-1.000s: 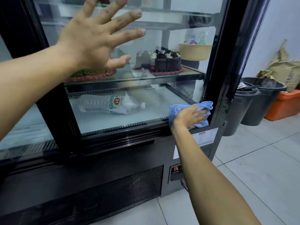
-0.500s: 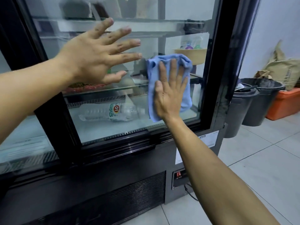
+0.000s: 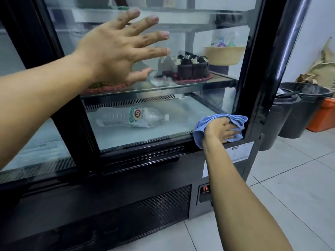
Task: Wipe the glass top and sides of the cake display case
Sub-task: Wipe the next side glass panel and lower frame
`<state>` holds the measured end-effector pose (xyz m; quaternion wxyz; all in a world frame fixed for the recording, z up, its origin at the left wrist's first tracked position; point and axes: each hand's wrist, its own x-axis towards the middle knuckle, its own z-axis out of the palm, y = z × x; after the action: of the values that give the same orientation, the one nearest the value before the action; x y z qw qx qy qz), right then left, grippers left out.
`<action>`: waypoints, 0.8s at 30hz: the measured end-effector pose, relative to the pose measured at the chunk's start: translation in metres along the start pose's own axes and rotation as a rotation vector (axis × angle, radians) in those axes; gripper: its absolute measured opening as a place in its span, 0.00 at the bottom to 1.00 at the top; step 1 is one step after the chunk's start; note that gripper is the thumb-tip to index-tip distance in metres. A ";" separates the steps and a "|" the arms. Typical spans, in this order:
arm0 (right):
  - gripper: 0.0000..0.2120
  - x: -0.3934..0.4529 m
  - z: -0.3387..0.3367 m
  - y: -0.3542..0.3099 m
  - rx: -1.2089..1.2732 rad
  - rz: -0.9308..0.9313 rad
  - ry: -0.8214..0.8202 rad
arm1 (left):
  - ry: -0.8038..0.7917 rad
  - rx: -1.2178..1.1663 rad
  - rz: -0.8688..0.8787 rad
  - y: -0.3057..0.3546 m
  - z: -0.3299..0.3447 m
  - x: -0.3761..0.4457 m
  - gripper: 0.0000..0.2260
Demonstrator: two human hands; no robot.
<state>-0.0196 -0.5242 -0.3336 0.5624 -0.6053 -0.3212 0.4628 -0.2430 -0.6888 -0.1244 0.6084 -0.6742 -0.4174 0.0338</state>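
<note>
Down at the display case [image 3: 261,73] glass's bottom-right corner, right hand [image 3: 222,130] grips blue cloth [image 3: 235,120], fingers curled. Left hand [image 3: 116,53] fingers spread on glass. Bottle [image 3: 132,117] inside reads "01".

One view only — a wide-angle camera on the person's head, looking forward and down at close range onto the glass front of the display case [image 3: 181,109]. Both forearms reach in from the bottom and left edges; the tiled floor [image 3: 299,178] fills the lower right — straight lines bow near the borders.
</note>
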 end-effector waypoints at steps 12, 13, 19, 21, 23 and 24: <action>0.30 -0.217 0.060 0.123 -0.564 -1.271 -0.588 | -0.126 0.012 0.018 0.000 -0.005 0.003 0.27; 0.30 -0.216 0.061 0.127 -0.595 -1.421 -0.646 | -0.129 0.013 0.018 0.001 -0.005 0.003 0.27; 0.27 -0.170 0.036 0.126 -0.784 -1.772 -0.693 | -0.090 0.011 0.015 0.002 -0.011 0.003 0.26; 0.28 -0.144 0.027 0.120 -0.801 -1.794 -0.623 | -0.032 0.019 0.023 0.003 -0.008 0.003 0.26; 0.31 -0.123 0.023 0.111 -0.784 -1.686 -0.512 | 0.022 0.033 -0.035 0.005 -0.005 0.003 0.27; 0.33 -0.115 0.027 0.101 -0.749 -1.603 -0.433 | 0.049 0.032 -0.103 0.005 -0.006 0.003 0.29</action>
<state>-0.0996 -0.6353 -0.4083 0.4097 -0.2436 -0.8736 -0.0978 -0.2349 -0.6907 -0.1259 0.6300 -0.6424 -0.4362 -0.0073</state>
